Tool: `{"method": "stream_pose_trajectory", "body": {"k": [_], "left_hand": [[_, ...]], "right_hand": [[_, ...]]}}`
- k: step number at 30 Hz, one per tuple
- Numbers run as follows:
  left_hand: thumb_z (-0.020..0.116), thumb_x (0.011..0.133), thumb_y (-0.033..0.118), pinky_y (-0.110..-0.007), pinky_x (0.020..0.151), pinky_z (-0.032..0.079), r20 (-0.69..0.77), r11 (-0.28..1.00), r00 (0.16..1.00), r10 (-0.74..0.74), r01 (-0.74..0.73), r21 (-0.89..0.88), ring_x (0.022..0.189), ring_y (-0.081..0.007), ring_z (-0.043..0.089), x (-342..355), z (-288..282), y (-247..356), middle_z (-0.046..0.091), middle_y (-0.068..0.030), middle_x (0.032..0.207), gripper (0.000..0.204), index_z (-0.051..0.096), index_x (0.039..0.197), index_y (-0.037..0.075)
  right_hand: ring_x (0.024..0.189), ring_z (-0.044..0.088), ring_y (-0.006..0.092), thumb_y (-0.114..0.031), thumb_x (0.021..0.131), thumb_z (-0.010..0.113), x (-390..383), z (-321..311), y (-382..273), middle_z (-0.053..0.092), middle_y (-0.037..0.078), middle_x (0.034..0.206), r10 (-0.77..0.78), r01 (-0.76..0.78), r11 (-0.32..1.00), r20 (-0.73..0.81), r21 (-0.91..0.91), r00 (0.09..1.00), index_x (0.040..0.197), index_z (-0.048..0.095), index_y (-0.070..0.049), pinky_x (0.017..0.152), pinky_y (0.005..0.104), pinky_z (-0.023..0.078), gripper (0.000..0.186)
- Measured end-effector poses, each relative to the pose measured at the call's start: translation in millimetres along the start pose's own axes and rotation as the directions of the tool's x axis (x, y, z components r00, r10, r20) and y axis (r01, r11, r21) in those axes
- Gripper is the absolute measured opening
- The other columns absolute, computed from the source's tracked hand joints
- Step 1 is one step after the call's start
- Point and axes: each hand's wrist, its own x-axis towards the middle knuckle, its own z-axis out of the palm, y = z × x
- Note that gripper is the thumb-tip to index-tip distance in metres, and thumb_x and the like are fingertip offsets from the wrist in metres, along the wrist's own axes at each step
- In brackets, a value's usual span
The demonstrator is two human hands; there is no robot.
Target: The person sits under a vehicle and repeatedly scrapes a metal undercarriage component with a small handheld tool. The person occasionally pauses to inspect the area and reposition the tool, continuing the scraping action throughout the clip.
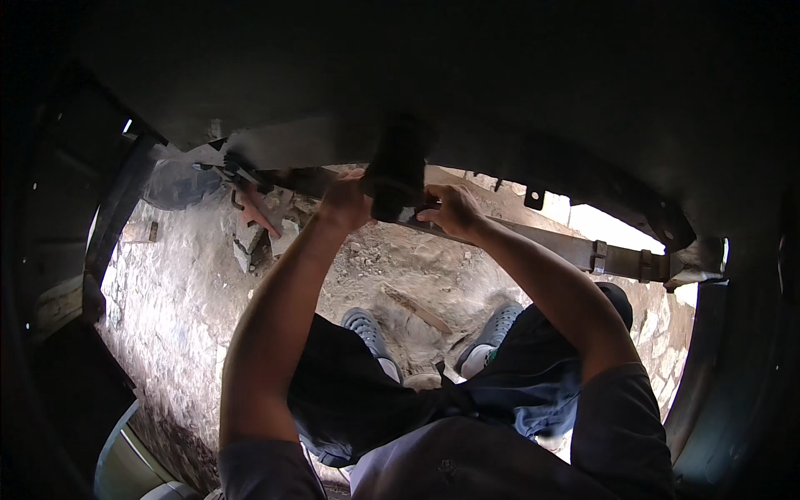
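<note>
A dark, thick cylindrical part [398,171] hangs down in front of me, between my hands. My left hand [344,202] is raised against its left side; its fingertips are hidden behind the part and in shadow. On the other side, my right hand [454,210] has its fingers curled and thumb drawn in close to the cylinder's lower end. Whatever it pinches is too small and dark to name. Behind and beneath both hands runs a long metal leaf spring [558,247] with clamps around it.
Dark curved panels [542,75] arch overhead and down both sides. A reddish-brown metal piece [257,210] and broken stone [243,243] lie at the left. A flat wood-like strip [417,308] rests on the dirt floor between my grey shoes [363,327]. A bracket [534,197] hangs at right.
</note>
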Motion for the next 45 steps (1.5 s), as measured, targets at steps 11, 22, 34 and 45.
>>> {"method": "stream_pose_trajectory", "body": {"k": [11, 22, 34, 45], "left_hand": [[0.098, 0.06, 0.029, -0.041, 0.11, 0.052, -0.115, 0.978, 0.993, 0.034, -0.057, -0.199, 0.123, -0.0305, 0.067, -8, 15, -21, 0.073, -0.0091, 0.13, 0.073, 0.073, 0.125, 0.008], [0.099, 0.055, 0.019, -0.041, 0.115, 0.048, -0.07, 0.961, 0.997, 0.022, -0.04, -0.272, 0.127, -0.0283, 0.067, -23, -43, 7, 0.072, -0.0067, 0.136, 0.077, 0.075, 0.127, 0.007], [0.098, 0.062, 0.024, -0.04, 0.119, 0.044, 0.084, 0.981, 0.996, -0.031, 0.047, -0.186, 0.129, -0.0264, 0.065, -9, -58, 18, 0.072, -0.0054, 0.136, 0.076, 0.072, 0.133, 0.01], [0.097, 0.066, 0.022, -0.043, 0.129, 0.031, -0.051, 0.997, 0.997, 0.059, -0.061, -0.038, 0.144, -0.0208, 0.053, -16, -20, -3, 0.065, -0.0003, 0.147, 0.081, 0.068, 0.141, 0.016]], "right_hand": [[0.096, 0.074, 0.0291, -0.026, 0.069, 0.092, 58, 44, 0, 0.078, 0.009, 0.095, -0.093, 0.092, 0.996, -0.065, -0.013, 0.994, 0.089, 0.082, -0.016, 0.086, 0.0424, 0.056, 0.024], [0.096, 0.075, 0.0255, -0.031, 0.071, 0.094, 74, 45, 57, 0.08, 0.007, 0.097, -0.003, -0.007, 0.998, 0.182, 0.057, 0.983, 0.096, 0.083, -0.016, 0.086, 0.0398, 0.056, 0.031], [0.08, 0.068, 0.0174, -0.023, 0.07, 0.097, 98, 60, 39, 0.075, 0.005, 0.083, -0.167, 0.169, 0.979, -0.027, 0.114, 0.986, 0.086, 0.078, -0.007, 0.079, 0.0339, 0.052, 0.029], [0.088, 0.069, 0.0156, -0.013, 0.073, 0.095, 49, 8, 13, 0.075, 0.005, 0.086, -0.119, 0.093, 0.975, 0.117, 0.203, 0.986, 0.08, 0.072, -0.003, 0.085, 0.0336, 0.054, 0.026]]}}
